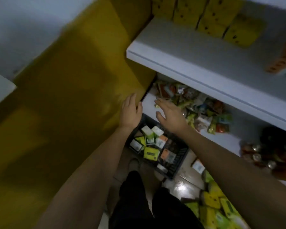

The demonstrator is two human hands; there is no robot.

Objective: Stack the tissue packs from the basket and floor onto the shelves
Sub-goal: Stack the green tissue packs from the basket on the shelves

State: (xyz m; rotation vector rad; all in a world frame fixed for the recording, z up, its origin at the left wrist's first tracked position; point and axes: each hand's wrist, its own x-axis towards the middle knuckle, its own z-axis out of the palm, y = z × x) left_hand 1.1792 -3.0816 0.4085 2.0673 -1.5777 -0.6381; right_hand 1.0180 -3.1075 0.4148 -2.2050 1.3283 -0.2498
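A dark plastic basket (178, 164) stands on the floor below the shelves, holding several tissue packs (151, 152) in white, green, yellow and orange. More yellow-green packs (213, 204) lie on the floor at the lower right. Yellow packs (210, 19) are lined up on the upper white shelf (180, 63). My left hand (130, 111) is open and empty, by the left edge of the lower shelf (149, 103). My right hand (170, 114) is open with spread fingers, hovering over that lower shelf next to a heap of small sachets (200, 106).
A yellow wall panel (73, 96) rises on the left. Cans and dark jars (267, 154) crowd the lower shelf at the right. An orange pack (281, 60) lies at the upper shelf's right edge. My dark trouser legs (139, 204) stand beside the basket.
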